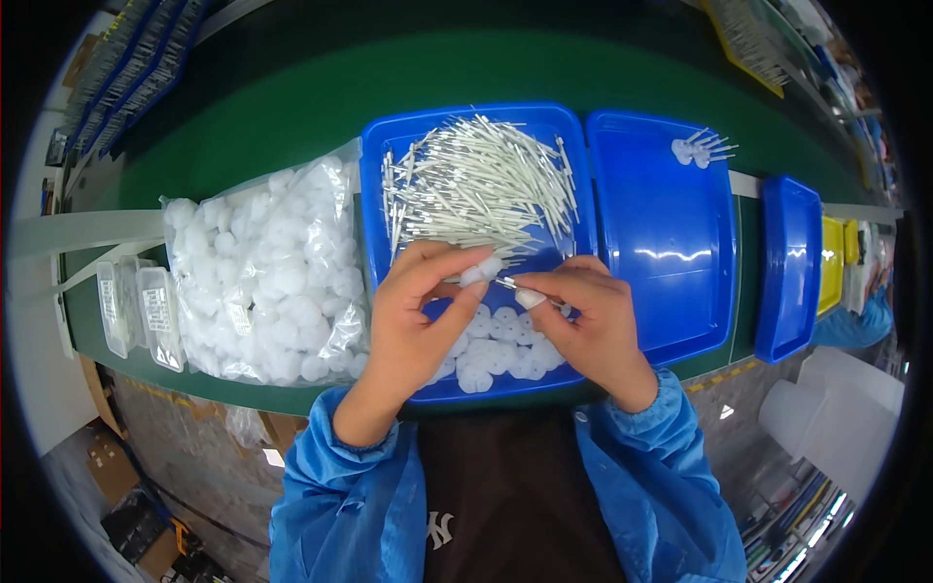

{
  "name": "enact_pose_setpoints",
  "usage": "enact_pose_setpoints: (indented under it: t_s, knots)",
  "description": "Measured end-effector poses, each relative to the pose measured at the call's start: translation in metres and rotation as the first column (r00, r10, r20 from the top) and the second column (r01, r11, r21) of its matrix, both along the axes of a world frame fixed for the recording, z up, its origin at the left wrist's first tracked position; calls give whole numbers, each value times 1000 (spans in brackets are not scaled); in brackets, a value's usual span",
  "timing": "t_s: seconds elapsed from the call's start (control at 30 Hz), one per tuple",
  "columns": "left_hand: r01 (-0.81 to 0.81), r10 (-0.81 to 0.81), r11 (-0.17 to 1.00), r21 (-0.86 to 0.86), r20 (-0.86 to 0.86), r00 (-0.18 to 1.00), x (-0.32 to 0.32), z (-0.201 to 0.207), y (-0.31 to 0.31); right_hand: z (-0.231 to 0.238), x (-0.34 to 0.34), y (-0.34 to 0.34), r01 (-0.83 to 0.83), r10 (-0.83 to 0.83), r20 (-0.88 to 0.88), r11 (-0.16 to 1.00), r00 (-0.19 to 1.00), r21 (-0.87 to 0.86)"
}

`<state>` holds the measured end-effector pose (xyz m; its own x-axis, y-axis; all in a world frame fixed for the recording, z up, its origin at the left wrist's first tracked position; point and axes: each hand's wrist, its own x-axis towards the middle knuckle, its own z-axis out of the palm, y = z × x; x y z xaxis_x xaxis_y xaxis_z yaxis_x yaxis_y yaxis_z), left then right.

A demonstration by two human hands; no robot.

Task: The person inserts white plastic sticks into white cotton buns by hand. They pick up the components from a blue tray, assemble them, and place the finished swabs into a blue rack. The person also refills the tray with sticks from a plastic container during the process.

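My left hand pinches a small white plastic disc piece between thumb and fingers. Facing it, my right hand grips a thin rod with a shiny metal end, its tip close to the white piece; whether they touch I cannot tell. A white cover is on a right-hand digit. Both hands are over a blue tray. A heap of pale thin rods fills its far part, and loose white discs lie in the near part.
To the left lies a clear bag of white discs, beside small clear plastic boxes. A second blue tray on the right holds several rods with discs. Another blue tray stands farther right on the green table.
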<state>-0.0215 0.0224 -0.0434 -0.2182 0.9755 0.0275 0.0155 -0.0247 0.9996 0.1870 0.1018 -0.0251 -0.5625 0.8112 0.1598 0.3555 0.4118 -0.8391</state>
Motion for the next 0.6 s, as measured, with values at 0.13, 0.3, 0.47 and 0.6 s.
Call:
enact_pose_setpoints:
  t_s: [0.13,0.3,0.47,0.6]
  knots:
    - [-36,36,999,5,-85,996,-1,5,-3,7,-2,0,21,-24,37,998,999,65]
    - [-24,24,1000,0,-107,994,-3,6,-7,10,-6,-4,19,-20,18,999,1000,31]
    - [-76,74,997,-13,-92,993,-1,8,-10,12,-7,-8,8,-10,36,999,999,53]
    - [-34,41,999,28,-302,952,-3,11,-15,13,-9,-11,26,-28,40,998,999,54]
